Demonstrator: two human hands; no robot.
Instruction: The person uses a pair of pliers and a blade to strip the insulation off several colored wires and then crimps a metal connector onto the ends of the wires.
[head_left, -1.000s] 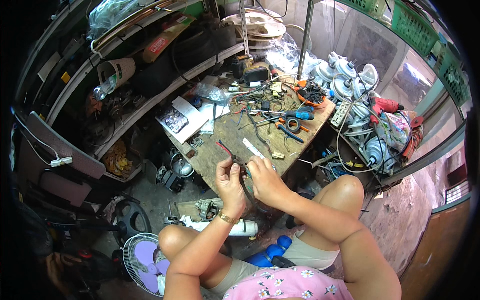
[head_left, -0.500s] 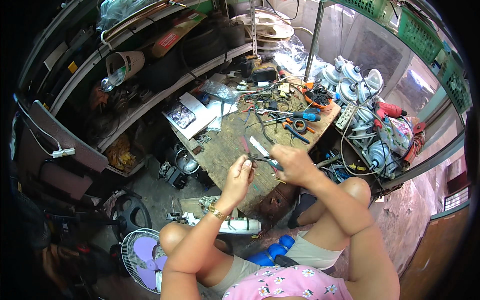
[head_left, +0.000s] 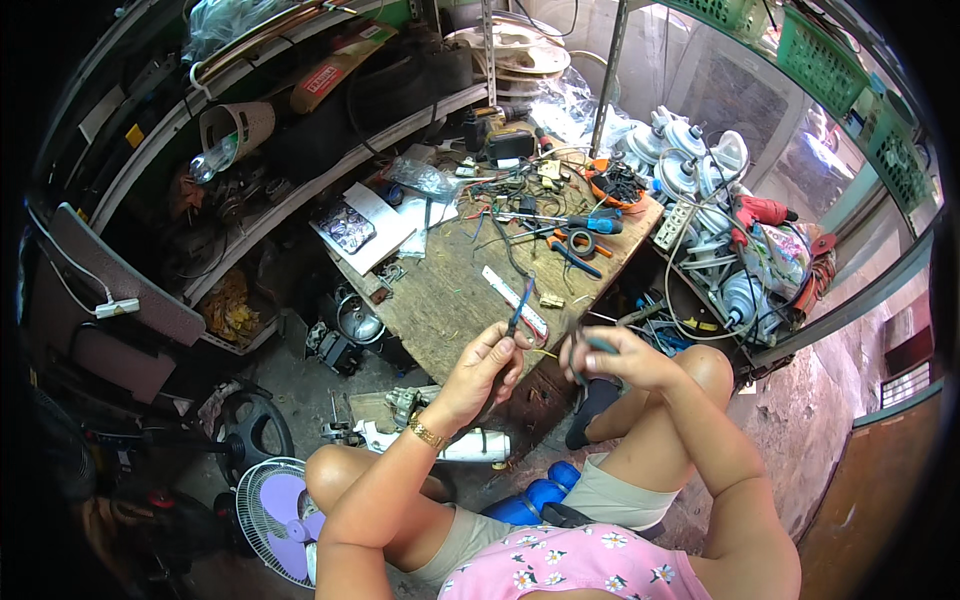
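Over the near edge of the wooden table (head_left: 430,300), my left hand (head_left: 480,368) pinches a thin dark wire (head_left: 516,318) with a bluish end that points up. A yellow strand shows by its fingertips. My right hand (head_left: 628,358) is to the right, wrapped round pliers (head_left: 600,345) with teal grips. Motion smears their jaws, so whether these are cutters cannot be told. A gap separates the pliers from the wire. Just beyond my hands lie a long white strip (head_left: 505,290) with red marks and a small yellowish block (head_left: 551,300).
Blue-handled pliers (head_left: 575,262), a black tape roll (head_left: 581,242) and a blue screwdriver (head_left: 595,224) lie farther back among tangled wires. White papers (head_left: 375,230) are on the left. White fan motors (head_left: 680,170) crowd the right side. A purple-bladed fan (head_left: 290,520) stands at lower left.
My right hand has drawn the pliers away from my left hand, to the right and nearer me. The wire end above my left hand now looks blue, where a reddish one showed earlier.
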